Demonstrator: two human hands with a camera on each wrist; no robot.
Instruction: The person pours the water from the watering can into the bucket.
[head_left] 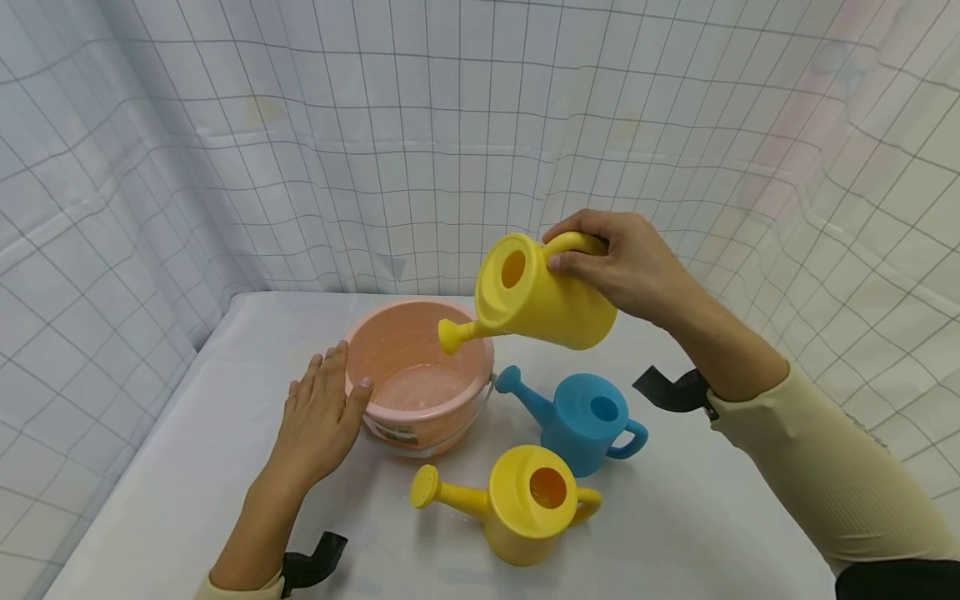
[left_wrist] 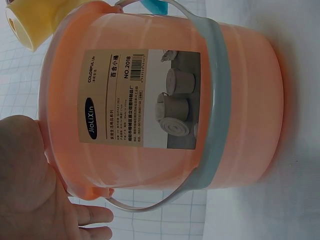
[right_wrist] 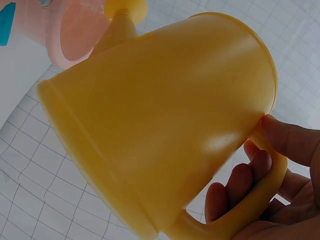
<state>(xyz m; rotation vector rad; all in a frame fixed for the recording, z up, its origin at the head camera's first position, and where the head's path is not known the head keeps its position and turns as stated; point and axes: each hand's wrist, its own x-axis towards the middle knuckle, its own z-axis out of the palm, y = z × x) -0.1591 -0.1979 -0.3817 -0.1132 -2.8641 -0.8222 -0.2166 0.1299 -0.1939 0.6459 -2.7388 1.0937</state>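
My right hand [head_left: 618, 258] grips the handle of a yellow watering can [head_left: 555, 300], its fingers curled through the loop in the right wrist view. The can is raised and tipped left, its spout head over the right side of a pink bucket [head_left: 480, 367]. My left hand [head_left: 318, 421] rests with straight fingers at the bucket's left rim; in the left wrist view the palm is against the rim [left_wrist: 47, 105]. A little water shows in the bucket's bottom. Its front bears a paper label [left_wrist: 140, 99], and the grey-white bail handle [left_wrist: 216, 100] hangs down.
A blue watering can [head_left: 585, 421] stands right of the bucket, spout toward it. Nearer me stands a second yellow watering can [head_left: 517, 521], also with its spout to the left. Small wet spots mark the white tabletop [head_left: 375, 550]. A checked white curtain [head_left: 450, 167] surrounds the table.
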